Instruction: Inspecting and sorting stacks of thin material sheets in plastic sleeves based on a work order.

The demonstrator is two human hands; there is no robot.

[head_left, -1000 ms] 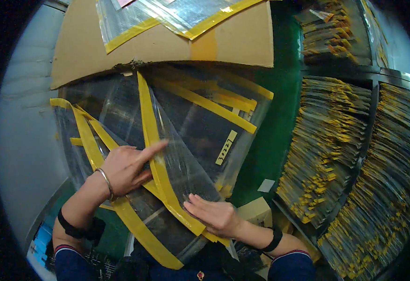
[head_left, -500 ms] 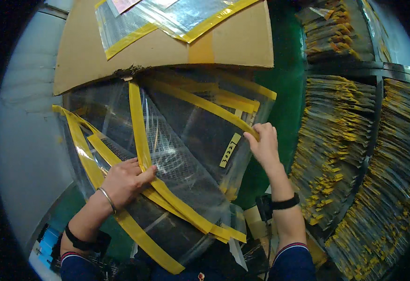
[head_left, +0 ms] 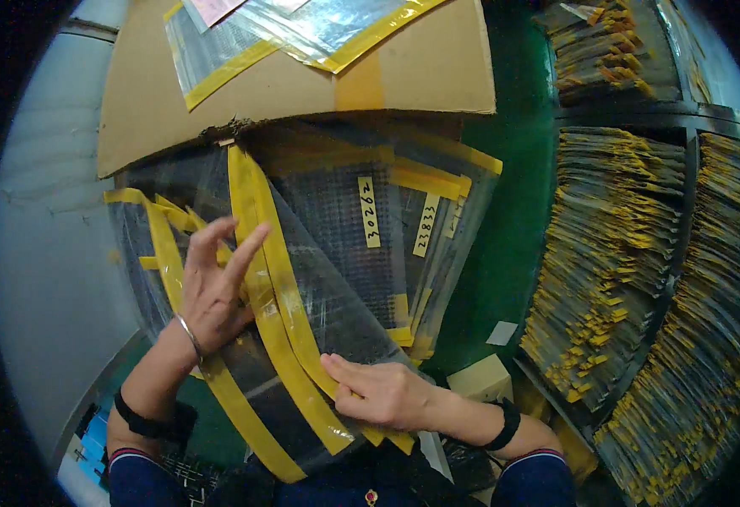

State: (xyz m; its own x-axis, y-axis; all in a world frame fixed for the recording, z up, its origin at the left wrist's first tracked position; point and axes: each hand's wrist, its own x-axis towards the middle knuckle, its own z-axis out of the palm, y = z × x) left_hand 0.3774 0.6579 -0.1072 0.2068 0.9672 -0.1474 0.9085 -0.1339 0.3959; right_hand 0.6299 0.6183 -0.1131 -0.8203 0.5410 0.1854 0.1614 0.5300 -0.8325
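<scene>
A fan of dark, see-through mesh sheets (head_left: 323,279) with yellow-taped edges spreads out in front of me. My right hand (head_left: 382,393) is closed in a pinch at the lower part of one sheet's yellow taped edge (head_left: 289,304), near my body. My left hand (head_left: 218,291) is raised over the left part of the stack, thumb and forefinger spread apart; its lower fingers are partly hidden. Under and beside it lie more yellow-edged sheets (head_left: 256,422). At the right of the fan, further sheets carry small yellow handwritten labels (head_left: 370,211).
A large cardboard box (head_left: 302,93) stands beyond the sheets, with clear yellow-edged sheets (head_left: 336,34) on top. On the right, shelving (head_left: 687,253) holds dense rows of similar sheets (head_left: 606,253). A pale wall (head_left: 57,228) rises on the left; the floor (head_left: 513,211) is green.
My right hand has moved from the far right down toward my body, bringing a yellow-edged sheet leftward and exposing labelled sheets. My left hand has let go of the yellow edge and lifted its fingers.
</scene>
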